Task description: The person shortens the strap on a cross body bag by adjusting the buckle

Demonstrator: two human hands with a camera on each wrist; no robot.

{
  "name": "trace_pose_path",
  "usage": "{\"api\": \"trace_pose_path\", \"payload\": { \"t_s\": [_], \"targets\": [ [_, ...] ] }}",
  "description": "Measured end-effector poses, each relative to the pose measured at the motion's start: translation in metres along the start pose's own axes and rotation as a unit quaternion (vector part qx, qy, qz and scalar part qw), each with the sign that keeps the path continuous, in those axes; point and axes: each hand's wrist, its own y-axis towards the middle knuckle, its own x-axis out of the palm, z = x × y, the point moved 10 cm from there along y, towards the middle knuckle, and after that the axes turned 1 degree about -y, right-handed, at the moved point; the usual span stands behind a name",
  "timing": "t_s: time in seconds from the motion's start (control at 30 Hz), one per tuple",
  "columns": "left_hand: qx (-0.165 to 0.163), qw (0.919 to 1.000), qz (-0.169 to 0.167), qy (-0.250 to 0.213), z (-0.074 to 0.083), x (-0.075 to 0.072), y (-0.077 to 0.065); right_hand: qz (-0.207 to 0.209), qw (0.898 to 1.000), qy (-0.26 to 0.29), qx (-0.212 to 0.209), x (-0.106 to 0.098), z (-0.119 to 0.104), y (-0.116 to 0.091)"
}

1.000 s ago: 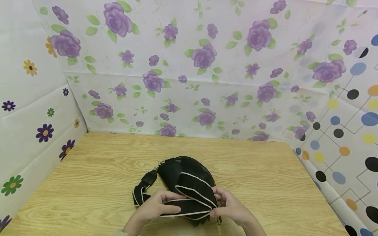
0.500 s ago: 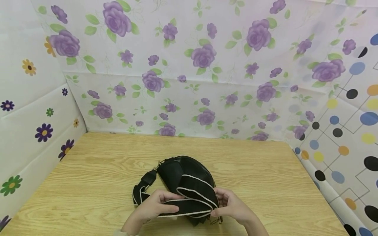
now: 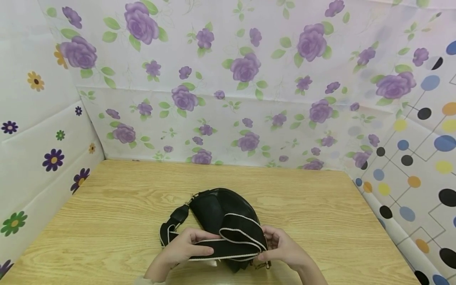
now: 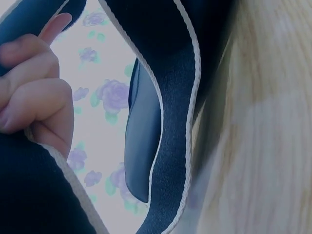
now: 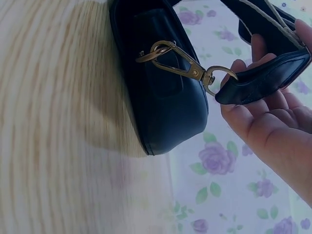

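A black half-moon shoulder bag lies on the wooden table in the head view. Its wide black strap has white edging and is folded over the bag's front in a loop. My left hand pinches the strap left of the fold, thumb on the near side. At the bag's right end, my right hand grips the folded strap. The right wrist view shows those fingers around the strap by its leather end tab, which a gold snap hook joins to the bag. The left wrist view shows a hanging strap length.
The wooden table extends around the bag on all sides. Behind it hangs a sheet with purple roses. Patterned sheets also stand at left and right. At the bag's left corner, another strap end is attached.
My right hand has shifted slightly right, and the folded strap loop has moved right and a little lower with it. My left hand has slid slightly left. The bag has stayed in place.
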Motion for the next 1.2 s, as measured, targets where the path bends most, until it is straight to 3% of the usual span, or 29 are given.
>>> {"api": "trace_pose_path", "payload": {
  "t_s": [0.2,0.63,1.2],
  "targets": [
    [-0.001,1.0,0.0,-0.002,0.001,-0.003,-0.002,-0.012,1.0,0.008,-0.009,0.001,-0.003,-0.001],
    [0.025,0.9995,-0.01,0.014,0.007,-0.005,-0.005,-0.003,1.0,0.0,0.014,-0.003,0.001,-0.002],
    [0.031,0.9993,-0.016,0.014,0.006,-0.011,-0.009,-0.013,1.0,0.001,-0.011,-0.004,-0.004,-0.002]
  ]
}}
